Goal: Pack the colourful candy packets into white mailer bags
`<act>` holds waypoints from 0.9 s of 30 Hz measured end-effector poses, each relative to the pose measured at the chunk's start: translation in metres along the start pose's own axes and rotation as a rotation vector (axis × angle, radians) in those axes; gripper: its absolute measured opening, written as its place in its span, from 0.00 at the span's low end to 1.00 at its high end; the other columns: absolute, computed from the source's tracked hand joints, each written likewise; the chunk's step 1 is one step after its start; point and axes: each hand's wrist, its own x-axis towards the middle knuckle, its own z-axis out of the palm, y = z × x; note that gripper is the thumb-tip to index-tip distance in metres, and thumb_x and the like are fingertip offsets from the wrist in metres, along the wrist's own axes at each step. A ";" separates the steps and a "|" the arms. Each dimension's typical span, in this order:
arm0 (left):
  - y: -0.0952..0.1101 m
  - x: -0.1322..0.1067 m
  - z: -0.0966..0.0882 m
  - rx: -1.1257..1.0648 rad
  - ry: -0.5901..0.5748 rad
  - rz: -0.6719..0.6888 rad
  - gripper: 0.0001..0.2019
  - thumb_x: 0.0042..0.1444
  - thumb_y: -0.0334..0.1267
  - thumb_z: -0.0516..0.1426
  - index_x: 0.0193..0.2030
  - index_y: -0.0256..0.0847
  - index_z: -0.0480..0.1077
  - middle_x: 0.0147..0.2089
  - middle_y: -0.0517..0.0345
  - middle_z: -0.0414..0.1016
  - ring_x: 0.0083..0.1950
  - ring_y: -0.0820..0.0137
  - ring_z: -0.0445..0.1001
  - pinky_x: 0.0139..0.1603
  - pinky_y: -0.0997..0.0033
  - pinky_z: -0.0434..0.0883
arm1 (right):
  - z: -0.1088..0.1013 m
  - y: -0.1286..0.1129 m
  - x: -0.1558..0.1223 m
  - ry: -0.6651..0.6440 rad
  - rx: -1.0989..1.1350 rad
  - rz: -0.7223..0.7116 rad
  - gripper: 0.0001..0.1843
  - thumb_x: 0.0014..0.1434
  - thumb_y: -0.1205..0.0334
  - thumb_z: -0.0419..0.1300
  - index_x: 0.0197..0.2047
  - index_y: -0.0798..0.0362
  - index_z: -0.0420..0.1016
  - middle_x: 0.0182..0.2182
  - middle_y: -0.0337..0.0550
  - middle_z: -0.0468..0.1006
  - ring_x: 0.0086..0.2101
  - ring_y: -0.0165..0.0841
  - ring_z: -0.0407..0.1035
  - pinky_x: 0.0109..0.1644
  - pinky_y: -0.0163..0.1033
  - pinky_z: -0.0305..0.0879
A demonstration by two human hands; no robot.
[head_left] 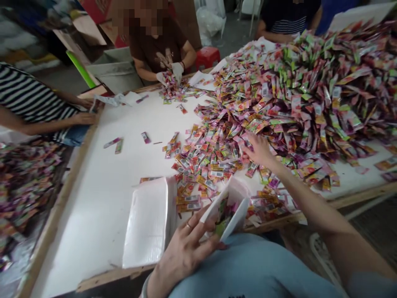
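My left hand (pixel 189 246), low in the middle, has its fingers closed round the side of a white plastic bag (pixel 237 221). The bag's mouth gapes upward, and a few small colourful packets (pixel 221 215) show inside it. Farther out, my right hand (pixel 260 151) reaches over the edge of a large pile of sachets (pixel 297 99). Its fingers are apart and touch some sachets there; I see nothing gripped in them. To the left of my left hand lies a stack of flat white bags (pixel 147 223).
The white table (pixel 102 194) has a wooden rim (pixel 66 186). Across it, a gloved co-worker (pixel 161 49) handles a bunch of sachets. Another person in stripes (pixel 34 103) sits at left, and one more (pixel 288 20) behind the pile. More sachets (pixel 27 182) lie at far left.
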 end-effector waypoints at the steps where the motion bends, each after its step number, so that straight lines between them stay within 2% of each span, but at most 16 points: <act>1: 0.000 0.000 0.000 0.005 0.012 0.008 0.03 0.68 0.32 0.60 0.47 0.41 0.72 0.43 0.53 0.80 0.54 0.63 0.81 0.56 0.62 0.80 | 0.020 0.013 0.002 -0.052 -0.123 0.042 0.30 0.69 0.43 0.56 0.64 0.55 0.74 0.69 0.66 0.68 0.69 0.61 0.58 0.70 0.75 0.50; 2: 0.000 -0.001 -0.001 0.016 0.018 0.014 0.03 0.68 0.33 0.60 0.46 0.41 0.71 0.42 0.53 0.80 0.52 0.64 0.82 0.55 0.63 0.80 | 0.040 0.024 -0.001 -0.140 -0.193 0.010 0.32 0.67 0.44 0.59 0.65 0.56 0.73 0.71 0.67 0.63 0.72 0.62 0.52 0.71 0.75 0.46; 4: -0.001 -0.007 -0.004 0.058 0.027 0.018 0.02 0.69 0.33 0.59 0.46 0.41 0.70 0.41 0.54 0.81 0.48 0.66 0.83 0.54 0.64 0.81 | 0.069 0.042 -0.016 -0.300 -0.210 -0.136 0.30 0.67 0.51 0.59 0.68 0.56 0.71 0.74 0.63 0.60 0.74 0.57 0.48 0.74 0.69 0.46; 6: -0.005 -0.020 -0.010 0.112 0.051 -0.007 0.01 0.69 0.33 0.58 0.45 0.41 0.70 0.40 0.55 0.82 0.45 0.67 0.83 0.50 0.67 0.81 | 0.077 0.055 -0.033 -0.390 -0.139 -0.263 0.29 0.67 0.57 0.57 0.69 0.52 0.69 0.74 0.58 0.61 0.74 0.52 0.49 0.75 0.64 0.50; 8: -0.010 -0.036 -0.015 0.150 0.084 -0.060 0.02 0.69 0.33 0.59 0.44 0.43 0.69 0.40 0.55 0.83 0.43 0.68 0.83 0.46 0.69 0.81 | 0.067 0.064 -0.044 -0.365 -0.082 -0.298 0.31 0.67 0.58 0.56 0.72 0.50 0.66 0.74 0.56 0.61 0.74 0.51 0.49 0.74 0.62 0.53; 10: -0.014 -0.052 -0.017 0.158 0.118 -0.107 0.03 0.68 0.33 0.60 0.43 0.44 0.69 0.39 0.56 0.83 0.42 0.69 0.83 0.44 0.70 0.81 | 0.052 0.066 -0.047 -0.257 -0.118 -0.245 0.32 0.68 0.53 0.56 0.72 0.53 0.64 0.72 0.60 0.62 0.72 0.53 0.53 0.71 0.61 0.58; 12: -0.018 -0.063 -0.012 0.149 0.131 -0.139 0.03 0.68 0.33 0.60 0.43 0.45 0.70 0.39 0.57 0.82 0.41 0.70 0.83 0.44 0.70 0.81 | 0.045 0.060 -0.047 -0.192 -0.251 -0.163 0.33 0.67 0.46 0.57 0.68 0.57 0.68 0.66 0.67 0.68 0.67 0.58 0.61 0.67 0.62 0.62; 14: -0.018 -0.069 -0.001 0.148 0.180 -0.137 0.04 0.70 0.40 0.59 0.43 0.45 0.71 0.42 0.54 0.81 0.45 0.67 0.82 0.44 0.68 0.82 | 0.051 0.049 -0.048 -0.205 -0.393 -0.107 0.34 0.65 0.42 0.60 0.63 0.59 0.72 0.59 0.71 0.74 0.61 0.62 0.66 0.62 0.65 0.66; 16: -0.011 -0.071 0.011 0.156 0.320 -0.143 0.12 0.72 0.47 0.54 0.43 0.45 0.74 0.50 0.49 0.77 0.52 0.62 0.81 0.46 0.62 0.84 | 0.064 0.039 -0.053 -0.259 -0.435 -0.117 0.28 0.64 0.44 0.61 0.58 0.56 0.74 0.54 0.70 0.77 0.57 0.62 0.69 0.57 0.64 0.69; 18: 0.001 -0.066 0.018 0.145 0.464 -0.269 0.15 0.74 0.44 0.49 0.40 0.44 0.75 0.60 0.46 0.70 0.59 0.58 0.79 0.48 0.58 0.84 | 0.077 0.037 -0.061 -0.289 -0.367 -0.152 0.17 0.65 0.51 0.59 0.52 0.50 0.75 0.48 0.65 0.80 0.53 0.59 0.74 0.53 0.61 0.72; 19: 0.007 -0.061 0.019 0.125 0.489 -0.389 0.15 0.73 0.39 0.49 0.39 0.43 0.74 0.64 0.45 0.67 0.61 0.57 0.78 0.48 0.59 0.84 | 0.082 0.040 -0.065 -0.300 -0.311 -0.176 0.12 0.64 0.54 0.57 0.49 0.47 0.75 0.45 0.62 0.82 0.50 0.57 0.76 0.51 0.59 0.73; 21: 0.015 -0.049 0.016 0.060 0.431 -0.607 0.13 0.72 0.34 0.50 0.39 0.41 0.73 0.65 0.43 0.68 0.59 0.59 0.80 0.48 0.60 0.84 | 0.088 0.053 -0.069 -0.263 -0.211 -0.201 0.08 0.63 0.58 0.54 0.42 0.41 0.73 0.37 0.57 0.82 0.42 0.55 0.79 0.46 0.59 0.74; 22: 0.017 -0.043 0.012 0.014 0.364 -0.663 0.11 0.71 0.34 0.51 0.40 0.41 0.74 0.63 0.42 0.72 0.56 0.60 0.81 0.49 0.60 0.84 | 0.091 0.062 -0.069 -0.262 -0.186 -0.232 0.08 0.61 0.59 0.52 0.41 0.40 0.72 0.35 0.56 0.81 0.41 0.56 0.80 0.45 0.60 0.74; 24: 0.017 -0.034 0.002 -0.059 0.232 -0.696 0.11 0.71 0.36 0.51 0.51 0.42 0.74 0.56 0.45 0.79 0.52 0.62 0.82 0.51 0.59 0.84 | 0.095 0.081 -0.065 -0.272 -0.140 -0.291 0.07 0.54 0.57 0.56 0.38 0.38 0.71 0.30 0.53 0.78 0.36 0.57 0.80 0.40 0.62 0.73; 25: 0.017 -0.032 -0.002 -0.077 0.180 -0.693 0.15 0.70 0.35 0.50 0.58 0.43 0.72 0.56 0.45 0.80 0.53 0.62 0.82 0.53 0.59 0.83 | 0.096 0.088 -0.064 -0.292 -0.124 -0.304 0.08 0.51 0.57 0.57 0.37 0.37 0.71 0.29 0.54 0.78 0.35 0.57 0.80 0.40 0.63 0.73; 27: 0.018 -0.032 -0.007 -0.051 0.141 -0.692 0.25 0.69 0.33 0.49 0.72 0.44 0.62 0.64 0.45 0.78 0.61 0.59 0.80 0.57 0.57 0.83 | 0.098 0.098 -0.065 -0.343 -0.088 -0.313 0.11 0.47 0.57 0.59 0.37 0.35 0.73 0.31 0.58 0.78 0.37 0.57 0.80 0.42 0.64 0.72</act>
